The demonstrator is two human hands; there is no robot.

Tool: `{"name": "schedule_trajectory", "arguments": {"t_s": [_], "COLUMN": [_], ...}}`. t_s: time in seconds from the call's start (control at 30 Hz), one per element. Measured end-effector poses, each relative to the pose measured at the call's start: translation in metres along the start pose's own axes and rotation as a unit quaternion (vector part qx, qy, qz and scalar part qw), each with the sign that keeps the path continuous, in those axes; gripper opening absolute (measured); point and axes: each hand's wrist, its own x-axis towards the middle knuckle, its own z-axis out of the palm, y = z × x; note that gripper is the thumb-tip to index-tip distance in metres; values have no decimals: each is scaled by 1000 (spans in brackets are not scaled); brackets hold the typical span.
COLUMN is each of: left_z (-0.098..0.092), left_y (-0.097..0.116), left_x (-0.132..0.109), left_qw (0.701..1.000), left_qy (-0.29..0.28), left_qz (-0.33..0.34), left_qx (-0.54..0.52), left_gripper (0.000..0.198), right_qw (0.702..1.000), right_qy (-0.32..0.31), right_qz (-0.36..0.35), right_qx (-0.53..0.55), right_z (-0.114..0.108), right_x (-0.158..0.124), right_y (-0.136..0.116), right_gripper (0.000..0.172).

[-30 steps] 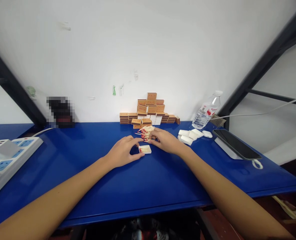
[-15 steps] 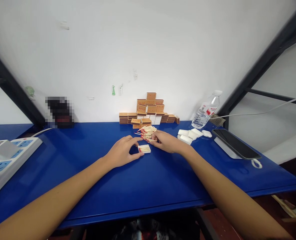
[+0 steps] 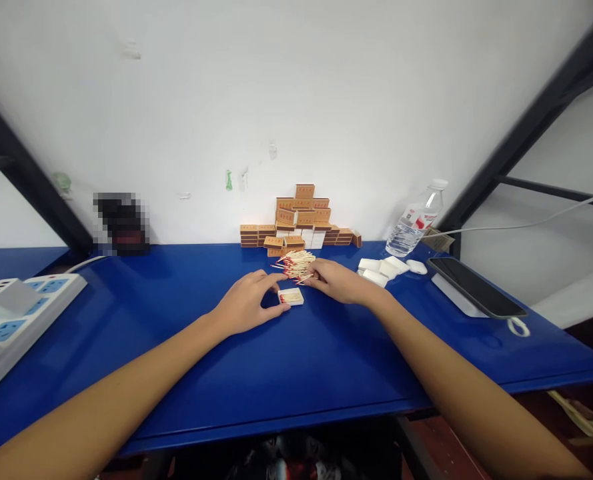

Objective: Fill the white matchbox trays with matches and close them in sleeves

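A small white matchbox tray (image 3: 291,296) with a few red-tipped matches in it lies on the blue table (image 3: 296,360). My left hand (image 3: 249,303) curls round its left end, thumb and forefinger holding it. My right hand (image 3: 337,280) rests just right of the tray with its fingertips pinched in the loose heap of matches (image 3: 295,263) behind it. What the fingers grip is too small to make out.
Brown matchboxes (image 3: 301,220) are stacked against the white wall. White empty trays (image 3: 380,269) lie to the right, then a water bottle (image 3: 412,228) and a phone on a stand (image 3: 476,288). A power strip (image 3: 11,310) sits at the far left.
My right hand has shifted slightly back toward the match heap. The left hand and the tray have stayed put.
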Motion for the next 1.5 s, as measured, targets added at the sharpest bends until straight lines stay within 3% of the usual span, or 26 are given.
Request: {"name": "schedule_trajectory", "arguments": {"t_s": [0.27,0.6,0.87,1.17,1.33,1.5], "left_z": [0,0,2,4,3,3], "left_y": [-2,0,-2,-3,-2,-3], "left_x": [1,2,1,0,0,0], "left_qw": [1000,999,999,1000,1000,1000], "left_qy": [3,4,14,19,14,11], "left_qz": [-17,-31,-31,-12,-17,-22], "left_qx": [12,26,15,-5,-2,1], "left_gripper": [49,49,53,53,52,50], "right_qw": [1000,997,996,994,996,998], "right_qy": [5,60,20,3,11,-43], "right_qz": [25,39,-58,-109,-71,-13], "right_qx": [-9,4,65,30,48,52], "right_z": [-8,-23,-7,4,-10,-20], "right_x": [-1,-6,-7,-8,-11,-11], "right_y": [9,4,-26,-41,-32,-30], "right_gripper": [18,21,19,7,5,14]}}
